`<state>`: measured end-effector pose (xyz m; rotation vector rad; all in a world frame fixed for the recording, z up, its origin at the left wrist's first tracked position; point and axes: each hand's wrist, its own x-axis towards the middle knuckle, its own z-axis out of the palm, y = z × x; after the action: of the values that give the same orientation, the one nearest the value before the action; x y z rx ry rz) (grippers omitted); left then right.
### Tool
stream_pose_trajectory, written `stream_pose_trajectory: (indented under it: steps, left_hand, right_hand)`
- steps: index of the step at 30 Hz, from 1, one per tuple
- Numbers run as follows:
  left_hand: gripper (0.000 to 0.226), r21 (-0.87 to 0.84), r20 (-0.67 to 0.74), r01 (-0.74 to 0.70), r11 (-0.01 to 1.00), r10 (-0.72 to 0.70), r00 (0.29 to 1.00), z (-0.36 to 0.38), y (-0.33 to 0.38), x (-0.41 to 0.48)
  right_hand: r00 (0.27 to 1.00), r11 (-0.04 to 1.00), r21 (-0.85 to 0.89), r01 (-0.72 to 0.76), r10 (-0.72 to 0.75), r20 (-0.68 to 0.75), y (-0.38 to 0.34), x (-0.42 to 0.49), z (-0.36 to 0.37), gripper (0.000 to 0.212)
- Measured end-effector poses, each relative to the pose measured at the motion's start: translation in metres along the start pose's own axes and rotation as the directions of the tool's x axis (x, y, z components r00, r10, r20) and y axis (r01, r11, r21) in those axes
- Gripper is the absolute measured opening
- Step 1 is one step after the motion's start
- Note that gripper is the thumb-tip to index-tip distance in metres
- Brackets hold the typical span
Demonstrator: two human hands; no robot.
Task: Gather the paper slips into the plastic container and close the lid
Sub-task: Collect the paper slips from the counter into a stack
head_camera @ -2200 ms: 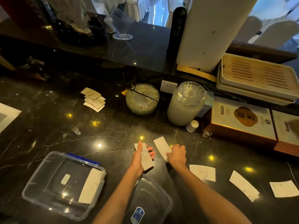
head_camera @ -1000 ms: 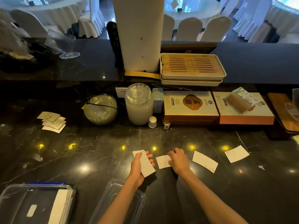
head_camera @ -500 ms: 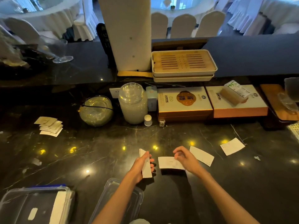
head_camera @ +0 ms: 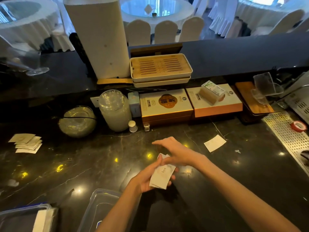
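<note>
My left hand [head_camera: 145,180] holds a small stack of white paper slips [head_camera: 163,176] above the black counter; the top one reads "love". My right hand [head_camera: 177,152] lies over the stack's far end with its fingers stretched left, and its grip is hidden. One slip [head_camera: 214,143] lies on the counter to the right. A fanned pile of slips [head_camera: 26,143] sits far left. A clear plastic container with a blue edge [head_camera: 21,213] is at the bottom left with a white slip [head_camera: 43,221] in it. A second clear plastic piece [head_camera: 100,205] lies under my left forearm.
Behind my hands stand a glass jar [head_camera: 115,111], a round glass bowl [head_camera: 77,121], a small white bottle [head_camera: 133,126] and two gift boxes [head_camera: 165,104]. A perforated metal tray [head_camera: 291,139] with a red tape roll [head_camera: 299,126] runs along the right.
My right hand lifted the slip it was touching on the counter and brought it onto the stack in my left hand. The stack now lies flatter in my palm.
</note>
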<state>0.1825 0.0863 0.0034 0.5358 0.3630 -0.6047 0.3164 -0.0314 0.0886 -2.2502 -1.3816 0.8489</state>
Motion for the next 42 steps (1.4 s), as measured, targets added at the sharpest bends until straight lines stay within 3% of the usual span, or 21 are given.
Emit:
stream_pose_trajectory:
  steps: [1, 3, 5, 7, 11, 13, 15, 18, 20, 23, 27, 30, 33, 35, 38, 42]
  left_hand:
    - [0.067, 0.038, -0.046, -0.030, 0.999, 0.032, 0.998, 0.003, -0.002, 0.000]
    - [0.068, 0.071, -0.143, -0.060, 0.996, 0.069, 0.987, 0.008, -0.002, -0.001]
    - [0.072, 0.077, -0.201, -0.072, 0.994, 0.086, 0.976, 0.011, 0.000, -0.002]
    - [0.067, 0.114, -0.212, -0.056, 0.992, 0.080, 0.974, 0.016, -0.001, 0.000]
    - [0.054, 0.263, -0.225, -0.006, 0.965, 0.067, 0.972, 0.030, -0.013, 0.019]
    - [0.050, 0.255, -0.268, -0.024, 0.967, 0.094, 0.959, 0.033, -0.019, 0.032]
    - [0.052, 0.194, -0.343, -0.070, 0.979, 0.135, 0.930, 0.033, -0.021, 0.046]
    - [0.051, 0.136, -0.462, -0.124, 0.983, 0.174, 0.870, 0.027, -0.024, 0.059]
    - [0.048, 0.084, -0.512, -0.140, 0.987, 0.163, 0.844, 0.020, -0.026, 0.063]
    - [0.046, 0.016, -0.512, -0.154, 0.988, 0.140, 0.848, 0.011, -0.027, 0.065]
    - [0.046, -0.025, -0.512, -0.173, 0.985, 0.136, 0.848, 0.007, -0.023, 0.069]
    - [0.051, -0.020, -0.523, -0.166, 0.986, 0.131, 0.842, 0.004, -0.018, 0.071]
    - [0.063, -0.026, -0.511, -0.129, 0.991, 0.098, 0.854, -0.005, -0.011, 0.075]
    - [0.074, -0.010, -0.500, -0.086, 0.996, 0.069, 0.863, -0.009, -0.007, 0.080]
    - [0.079, -0.016, -0.383, 0.005, 1.000, -0.010, 0.924, -0.009, -0.002, 0.090]
    - [0.077, 0.103, -0.146, 0.118, 0.988, -0.103, 0.984, 0.006, 0.000, 0.107]
  right_hand:
    - [0.998, 1.000, -0.005, -0.026, 0.026, -0.049, 0.003, -0.003, 0.004, 0.080]
    - [0.986, 0.973, 0.188, -0.136, 0.152, -0.071, 0.008, -0.011, 0.018, 0.076]
    - [0.964, 0.834, 0.506, -0.221, 0.266, -0.017, 0.010, -0.020, 0.035, 0.068]
    - [0.951, 0.694, 0.684, -0.224, 0.310, -0.003, 0.016, -0.027, 0.051, 0.077]
    - [0.952, 0.637, 0.741, -0.212, 0.305, 0.009, 0.032, -0.030, 0.060, 0.081]
    - [0.943, 0.576, 0.791, -0.207, 0.333, 0.005, 0.048, -0.024, 0.059, 0.075]
    - [0.888, 0.592, 0.776, -0.217, 0.450, -0.095, 0.069, -0.021, 0.058, 0.053]
    - [0.736, 0.789, 0.450, -0.418, 0.585, -0.342, 0.112, -0.021, 0.056, 0.033]
    - [0.685, 0.770, 0.299, -0.564, 0.638, -0.351, 0.134, -0.024, 0.061, 0.033]
    - [0.655, 0.713, 0.201, -0.672, 0.699, -0.287, 0.151, -0.026, 0.077, 0.046]
    - [0.632, 0.713, 0.170, -0.680, 0.688, -0.358, 0.159, -0.020, 0.089, 0.044]
    - [0.617, 0.715, 0.401, -0.573, 0.698, -0.362, 0.167, -0.020, 0.087, 0.031]
    - [0.699, 0.563, 0.794, -0.229, 0.663, -0.268, 0.168, -0.028, 0.070, 0.015]
    - [0.819, 0.489, 0.863, -0.128, 0.543, -0.186, 0.164, -0.036, 0.050, 0.015]
    - [0.949, 0.585, 0.798, -0.142, 0.309, -0.057, 0.155, -0.044, 0.023, 0.017]
    - [0.977, 0.741, 0.641, -0.199, 0.203, 0.068, 0.148, -0.044, 0.005, 0.018]
